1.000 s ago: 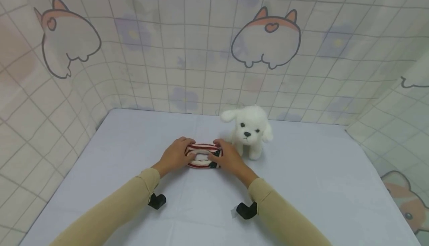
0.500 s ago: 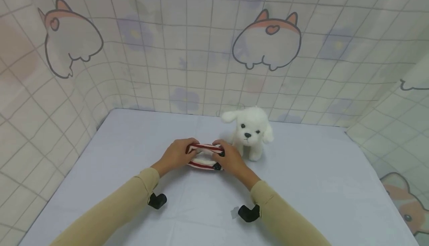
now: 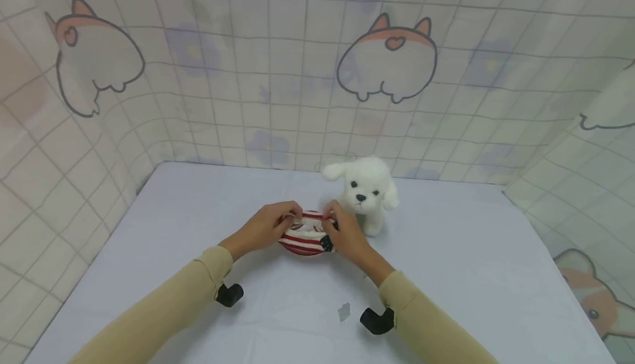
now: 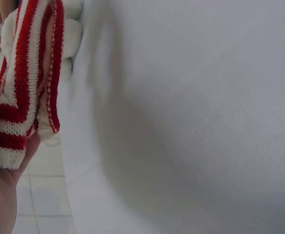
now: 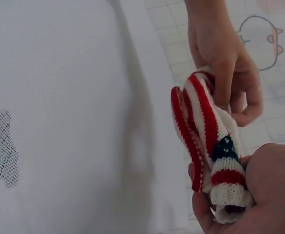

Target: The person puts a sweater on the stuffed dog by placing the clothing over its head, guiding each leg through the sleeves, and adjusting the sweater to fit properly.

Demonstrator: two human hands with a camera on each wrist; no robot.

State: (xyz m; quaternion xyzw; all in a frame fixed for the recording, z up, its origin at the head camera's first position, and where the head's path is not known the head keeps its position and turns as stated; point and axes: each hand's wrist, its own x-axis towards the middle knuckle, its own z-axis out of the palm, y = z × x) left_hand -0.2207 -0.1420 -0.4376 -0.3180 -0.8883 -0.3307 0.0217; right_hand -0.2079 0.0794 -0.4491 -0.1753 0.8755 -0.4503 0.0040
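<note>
Nearest the person, a tan fabric left sleeve (image 3: 163,306) and a matching right sleeve (image 3: 434,317) are stretching inward, both in front of the white fluffy plush dog (image 3: 373,176). A black angular left piece (image 3: 230,295) and a black angular right piece (image 3: 378,321) are jutting out by the cuffs. A small grey ragged patch (image 3: 344,312) is showing on the white cloth-covered table (image 3: 461,276), also in front of the dog.

Farther in, the left hand (image 3: 263,226) is pinching one end of a red-and-white striped knitted garment (image 3: 303,242), and the right hand (image 3: 349,237), just in front of the dog, is gripping the other end. The garment is lying in front of the dog and to its left as the person sees it. Its long axis is running side to side, its navy, white-flecked end pointing right and its opening facing up. Whether its underside is touching the table, I cannot tell.

The dog is standing upright, facing the person. Behind it, a white gridded cloth (image 3: 297,77) is hanging, bearing outlined animal figures.
</note>
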